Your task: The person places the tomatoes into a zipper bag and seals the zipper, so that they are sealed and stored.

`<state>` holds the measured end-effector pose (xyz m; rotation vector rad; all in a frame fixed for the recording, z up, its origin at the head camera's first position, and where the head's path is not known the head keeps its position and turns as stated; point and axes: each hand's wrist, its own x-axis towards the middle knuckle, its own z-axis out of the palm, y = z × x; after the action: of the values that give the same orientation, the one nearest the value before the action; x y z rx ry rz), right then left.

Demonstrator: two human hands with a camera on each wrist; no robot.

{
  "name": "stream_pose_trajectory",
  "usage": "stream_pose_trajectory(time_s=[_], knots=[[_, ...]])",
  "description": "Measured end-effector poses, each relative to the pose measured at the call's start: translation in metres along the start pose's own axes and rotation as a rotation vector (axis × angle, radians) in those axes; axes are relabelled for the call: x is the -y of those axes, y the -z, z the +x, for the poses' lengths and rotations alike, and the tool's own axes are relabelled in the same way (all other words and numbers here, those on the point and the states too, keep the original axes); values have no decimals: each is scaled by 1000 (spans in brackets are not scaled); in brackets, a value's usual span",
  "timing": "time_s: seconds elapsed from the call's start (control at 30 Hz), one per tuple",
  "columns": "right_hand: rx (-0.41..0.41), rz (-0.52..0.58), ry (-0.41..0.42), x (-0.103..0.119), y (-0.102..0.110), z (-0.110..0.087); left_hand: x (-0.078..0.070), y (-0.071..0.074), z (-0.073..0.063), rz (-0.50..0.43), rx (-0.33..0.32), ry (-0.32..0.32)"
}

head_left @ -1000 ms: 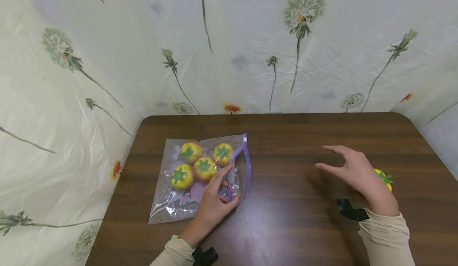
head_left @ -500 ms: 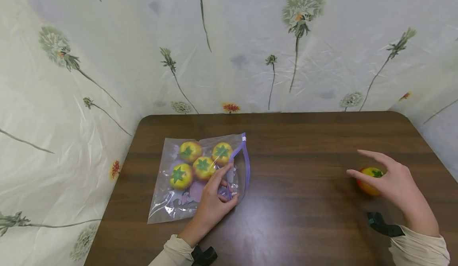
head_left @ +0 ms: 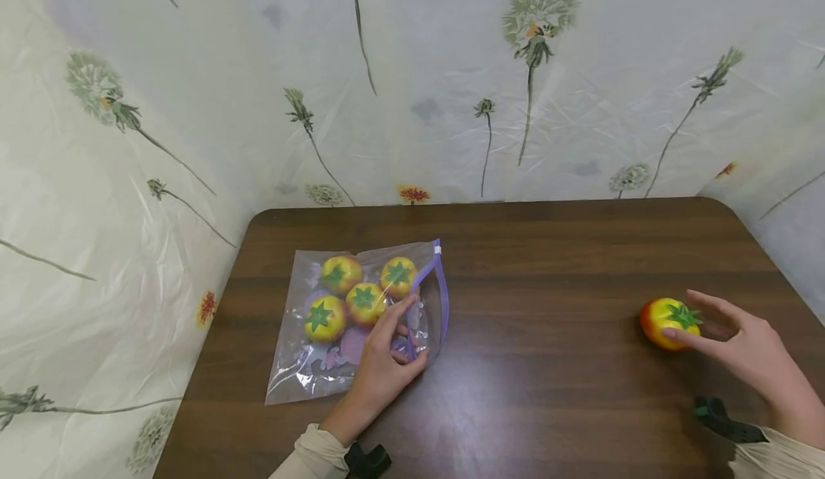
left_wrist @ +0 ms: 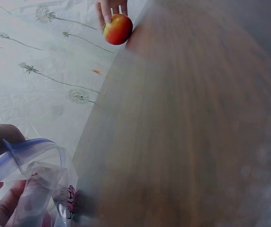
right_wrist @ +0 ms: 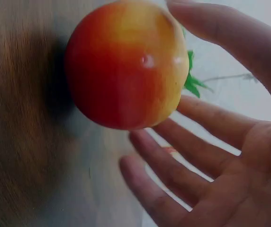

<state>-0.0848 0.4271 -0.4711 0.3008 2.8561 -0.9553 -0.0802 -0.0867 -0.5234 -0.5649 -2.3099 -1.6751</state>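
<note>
My left hand (head_left: 389,364) grips the mouth of a clear zip bag (head_left: 286,379) with a purple zip edge. The left wrist view shows the bag's open mouth spread by the fingers (left_wrist: 7,203). Inside the bag lie several yellow-red tomatoes (head_left: 326,318) with green star-shaped tops. Another tomato (head_left: 665,321), red and yellow with a green top, sits on the table at the right. My right hand (head_left: 750,346) is at this tomato, thumb overlapping its near side. In the right wrist view the fingers (right_wrist: 173,175) stretch loosely beside and behind it.
A dark brown wooden table (head_left: 535,407) carries everything. Behind it and to the left hangs a pale sheet (head_left: 419,49) printed with dandelions. Black straps with camera mounts (head_left: 367,460) sit on both wrists, below beige sleeves.
The right hand has moved right and toward the near side, from mid-table to the lone tomato, uncovering more of it. The left hand and the bag have stayed in place.
</note>
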Motion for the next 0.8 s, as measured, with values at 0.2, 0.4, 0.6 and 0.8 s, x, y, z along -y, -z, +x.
stream_pose_trajectory(time_s=[0.2, 0.4, 0.6, 0.8], knots=[[31, 7, -17, -5, -1, 2, -1, 1, 0, 6, 4, -2], [-1, 16, -2, -4, -8, 5, -4, 2, 1, -2, 18, 2], [-36, 50, 61, -2, -11, 6, -4, 3, 1, -1, 23, 2], [-45, 89, 108, 1, -13, 8, -4, 2, 1, 5, 19, 5]])
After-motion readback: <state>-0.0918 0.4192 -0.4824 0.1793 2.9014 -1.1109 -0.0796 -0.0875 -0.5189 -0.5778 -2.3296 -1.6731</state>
